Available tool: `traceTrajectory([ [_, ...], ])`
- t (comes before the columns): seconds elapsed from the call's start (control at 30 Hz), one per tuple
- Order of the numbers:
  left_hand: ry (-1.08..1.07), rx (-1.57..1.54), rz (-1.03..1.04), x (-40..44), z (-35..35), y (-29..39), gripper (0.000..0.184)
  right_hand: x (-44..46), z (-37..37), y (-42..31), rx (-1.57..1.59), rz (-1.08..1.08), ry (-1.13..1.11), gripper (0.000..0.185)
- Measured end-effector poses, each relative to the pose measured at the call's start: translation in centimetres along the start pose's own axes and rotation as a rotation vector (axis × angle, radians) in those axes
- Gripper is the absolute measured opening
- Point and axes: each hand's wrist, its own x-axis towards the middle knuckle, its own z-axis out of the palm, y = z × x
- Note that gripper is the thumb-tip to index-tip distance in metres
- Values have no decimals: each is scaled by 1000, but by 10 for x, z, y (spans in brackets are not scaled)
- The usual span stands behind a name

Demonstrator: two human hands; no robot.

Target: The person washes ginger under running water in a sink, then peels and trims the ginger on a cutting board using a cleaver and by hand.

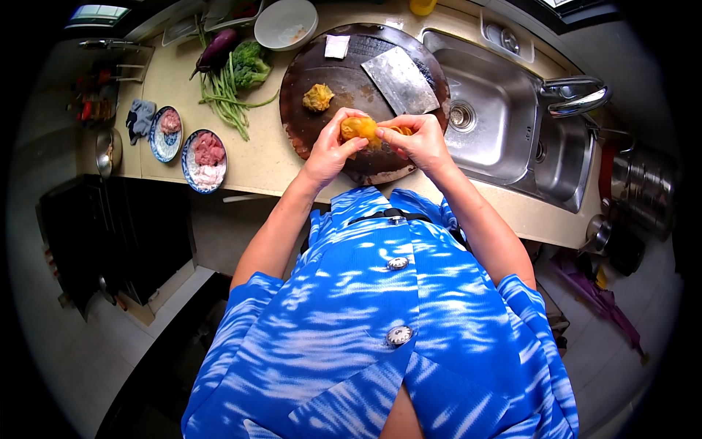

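My left hand [333, 150] is closed around a knobbly yellow-orange lump [357, 129], which looks like a pickled vegetable. The fingertips of my right hand [423, 143] pinch at the lump's right side; some yellow-orange material shows beside those fingers. Both hands are over the near part of a round dark chopping board [300, 69]. Another yellow-brown lump [318, 97] lies on the board beyond my left hand. A wide cleaver [401, 80] rests flat on the board beyond my right hand, and a small white piece [337, 47] lies near the far edge.
Left of the board are green beans [223, 95], broccoli [251, 64], an eggplant [215, 51] and two blue-rimmed plates [189, 167] of raw meat. A white bowl [286, 23] stands behind. A steel double sink [490, 128] with a faucet [581, 99] is at the right.
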Motion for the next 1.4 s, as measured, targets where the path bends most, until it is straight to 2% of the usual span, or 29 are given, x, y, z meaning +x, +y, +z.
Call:
traceTrajectory([
  [0.2,-40,154,69,0,5,2,32,2,-3,14,-7,9,29,16],
  [0.33,-28,99,-38,0,6,-2,32,4,-5,19,-19,25,42,16],
  [0.4,-24,106,-59,1,5,-6,33,6,-4,21,-82,-149,175,14],
  [0.53,-4,189,-8,3,4,-10,35,6,-7,15,-76,-185,119,13],
  [0.6,-12,206,-19,3,4,-6,34,7,-9,13,-216,-291,75,16],
  [0.67,-11,169,-128,1,3,-2,37,7,-11,11,-303,-357,64,16],
  [0.83,-57,244,-135,1,-3,-13,35,9,-15,11,-538,-521,-10,15],
  [0.9,-61,237,-135,2,-5,-13,34,8,-17,11,-665,-638,-136,13],
  [0.93,-87,307,-140,3,-6,-12,34,7,-16,11,-664,-637,-137,13],
  [1.03,-142,453,-158,7,-10,-6,34,0,-13,11,-933,-690,-217,11],
  [1.17,-212,563,-185,9,-9,-2,32,-2,-11,10,-981,-715,-206,9],
  [1.27,-193,604,-134,12,-8,-4,32,-1,-9,15,-923,-752,-125,8],
  [1.4,-198,592,-171,12,-11,-7,31,-1,-4,22,-794,-721,-53,11],
])
